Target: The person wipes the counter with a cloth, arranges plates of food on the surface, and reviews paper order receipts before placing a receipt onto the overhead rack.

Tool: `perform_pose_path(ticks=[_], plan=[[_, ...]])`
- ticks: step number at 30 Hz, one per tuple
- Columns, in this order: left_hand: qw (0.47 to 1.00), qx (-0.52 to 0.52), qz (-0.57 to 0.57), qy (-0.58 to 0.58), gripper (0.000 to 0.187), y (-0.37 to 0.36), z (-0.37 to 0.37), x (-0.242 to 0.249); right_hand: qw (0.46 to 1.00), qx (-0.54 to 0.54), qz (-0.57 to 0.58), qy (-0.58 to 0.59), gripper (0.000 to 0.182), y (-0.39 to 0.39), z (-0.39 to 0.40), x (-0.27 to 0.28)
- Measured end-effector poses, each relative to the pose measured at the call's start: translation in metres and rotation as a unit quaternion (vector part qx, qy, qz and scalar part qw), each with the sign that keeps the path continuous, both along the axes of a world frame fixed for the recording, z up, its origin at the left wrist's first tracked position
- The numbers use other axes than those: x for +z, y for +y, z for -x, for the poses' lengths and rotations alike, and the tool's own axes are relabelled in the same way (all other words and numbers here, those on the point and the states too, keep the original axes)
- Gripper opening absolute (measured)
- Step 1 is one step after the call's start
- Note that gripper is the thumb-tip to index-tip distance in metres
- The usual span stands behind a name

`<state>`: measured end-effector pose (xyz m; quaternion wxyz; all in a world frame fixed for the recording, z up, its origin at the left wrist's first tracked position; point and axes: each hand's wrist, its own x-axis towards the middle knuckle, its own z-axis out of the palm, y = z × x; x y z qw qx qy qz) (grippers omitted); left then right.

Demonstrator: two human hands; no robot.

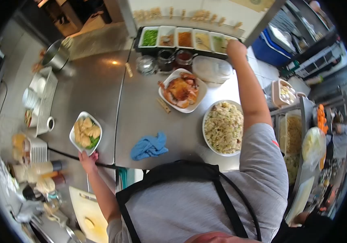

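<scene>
My left hand [87, 161] grips the near edge of a white square plate [85, 133] holding pale dumpling-like pieces and some greens, on the steel counter [96, 89]. My right hand [235, 47] is stretched far forward to the row of white ingredient tubs [185, 39], at the rightmost tub; I cannot tell whether it holds anything. Between my arms sit a plate of roasted chicken pieces [181, 91] and a large white bowl of fried rice [223, 127].
A blue cloth [149, 146] lies near the counter's front edge. Jars [175, 59] and a lidded clear container [212, 69] stand behind the chicken. At left are a metal pot [56, 54], stacked dishes [36, 95] and sauce bottles [40, 170]. A cutting board [87, 212] lies low left. Food trays [293, 133] sit right.
</scene>
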<state>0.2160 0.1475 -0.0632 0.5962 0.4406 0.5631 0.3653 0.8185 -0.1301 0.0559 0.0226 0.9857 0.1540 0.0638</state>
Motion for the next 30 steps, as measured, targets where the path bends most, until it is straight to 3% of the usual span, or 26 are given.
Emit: perform_pose_path(ticks=[3, 6, 7, 8, 10, 13, 14, 15, 17, 19, 22, 23, 26, 29, 30], plan=[[0.999, -0.027, -0.006, 0.023, 0.044, -0.001, 0.001, 0.004, 0.999, 0.005, 0.024, 0.039, 0.027, 0.003, 0.012, 0.007], [0.983, -0.049, 0.133, 0.114, 0.050, 0.016, 0.018, 0.019, 0.996, -0.001, 0.061, 0.060, 0.028, 0.007, 0.011, 0.001], [0.985, -0.010, 0.074, 0.156, 0.048, 0.015, 0.020, 0.035, 0.996, -0.005, 0.069, 0.058, 0.028, 0.012, 0.017, 0.004], [0.980, 0.028, 0.013, 0.195, 0.047, 0.017, 0.020, 0.047, 0.998, 0.007, 0.049, -0.034, 0.023, 0.016, 0.025, 0.008], [0.973, 0.085, -0.153, 0.152, 0.041, 0.047, 0.030, 0.053, 0.994, 0.108, 0.011, 0.017, 0.022, 0.040, 0.062, 0.036], [0.943, 0.026, -0.299, 0.142, 0.034, 0.057, -0.036, 0.111, 0.932, 0.307, -0.023, 0.190, 0.020, 0.081, 0.152, 0.060], [0.947, -0.011, -0.307, 0.098, 0.034, 0.050, -0.074, 0.126, 0.882, 0.456, 0.003, 0.116, 0.022, 0.090, 0.169, 0.032], [0.964, -0.057, -0.247, 0.084, 0.033, 0.054, -0.108, 0.131, 0.848, 0.509, 0.100, 0.104, 0.022, 0.107, 0.193, 0.017], [0.951, -0.173, -0.234, 0.105, 0.032, 0.054, -0.175, 0.131, 0.803, 0.580, 0.137, 0.027, 0.022, 0.125, 0.234, -0.015], [0.933, -0.258, -0.230, 0.098, 0.036, 0.063, -0.227, 0.100, 0.780, 0.562, 0.271, 0.041, 0.024, 0.145, 0.251, -0.031], [0.842, -0.313, -0.307, 0.315, 0.045, 0.077, -0.291, 0.050, 0.749, 0.516, 0.411, 0.059, 0.024, 0.160, 0.260, -0.050], [0.844, -0.322, -0.267, 0.335, 0.048, 0.070, -0.303, 0.050, 0.741, 0.497, 0.447, 0.065, 0.024, 0.163, 0.260, -0.054], [0.812, -0.345, -0.210, 0.421, 0.061, 0.061, -0.333, 0.039, 0.762, 0.483, 0.404, 0.151, 0.024, 0.167, 0.256, -0.064], [0.808, -0.352, -0.201, 0.427, 0.064, 0.061, -0.351, 0.025, 0.831, 0.483, 0.182, 0.207, 0.023, 0.164, 0.241, -0.041], [0.807, -0.357, -0.205, 0.424, 0.065, 0.063, -0.355, 0.022, 0.831, 0.490, 0.044, 0.260, 0.022, 0.164, 0.224, -0.038]])
